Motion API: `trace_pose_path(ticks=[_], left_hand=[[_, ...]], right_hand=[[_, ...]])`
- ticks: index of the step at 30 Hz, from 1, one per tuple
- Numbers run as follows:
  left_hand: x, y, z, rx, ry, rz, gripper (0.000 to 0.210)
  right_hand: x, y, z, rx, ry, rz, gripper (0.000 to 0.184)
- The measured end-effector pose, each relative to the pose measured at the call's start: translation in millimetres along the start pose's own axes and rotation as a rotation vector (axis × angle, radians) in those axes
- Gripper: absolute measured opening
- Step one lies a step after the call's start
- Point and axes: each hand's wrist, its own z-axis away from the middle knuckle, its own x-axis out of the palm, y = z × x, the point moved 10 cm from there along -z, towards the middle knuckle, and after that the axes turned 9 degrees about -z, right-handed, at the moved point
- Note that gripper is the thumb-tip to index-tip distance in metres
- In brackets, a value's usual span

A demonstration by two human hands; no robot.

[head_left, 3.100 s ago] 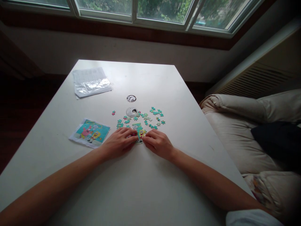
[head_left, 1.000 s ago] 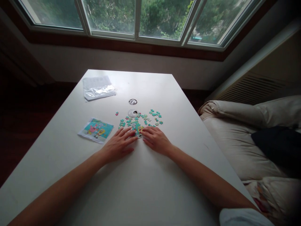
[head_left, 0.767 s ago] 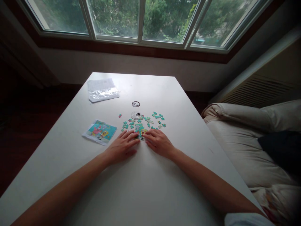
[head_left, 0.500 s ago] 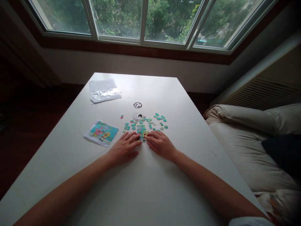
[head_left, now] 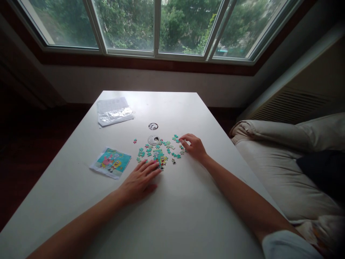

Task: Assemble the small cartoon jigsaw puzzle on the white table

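Note:
Turquoise jigsaw pieces (head_left: 141,152) lie loose around a small joined section of the puzzle (head_left: 156,154) showing cartoon figures. My left hand (head_left: 141,177) rests flat, fingers spread, its fingertips over the lower left of that section and hiding part of it. Farther right, my right hand (head_left: 194,146) reaches among the loose pieces on that side. Its thumb and forefinger are curved with a small gap between them, close to a piece (head_left: 176,139); no held piece can be made out. A dark-and-white piece (head_left: 174,161) lies right of the joined section.
A printed cartoon picture sheet (head_left: 111,162) lies left of the pieces on the white table (head_left: 167,216). Behind are a clear plastic packet with paper (head_left: 114,111) and two round openings in the tabletop, the nearer with a cover (head_left: 151,140). A pale sofa (head_left: 264,162) stands right.
My right hand has left the joined section and moved right and away from me to the loose pieces. My left hand stays at the section. The view has shifted slightly.

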Motion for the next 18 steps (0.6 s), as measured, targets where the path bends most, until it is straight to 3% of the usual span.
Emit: trace_pose_path(ticks=[4, 7, 11, 18], left_hand=[[-0.4, -1, 0, 0.019, 0.003, 0.012, 0.049], [-2.0, -2, 1, 0.016, 0.014, 0.015, 0.047], [-2.5, -5, 3, 0.006, 0.017, 0.009, 0.045], [-3.3, -4, 3, 0.0, 0.051, -0.013, 0.049]], right_hand=[[2, 19, -3, 0.008, 0.038, 0.052, 0.018], [5, 16, 7, -0.015, 0.012, 0.105, 0.018], [-6, 16, 20, 0.06, 0.036, 0.26, 0.019], [12, 18, 24, 0.122, -0.087, 0.476, 0.013]])
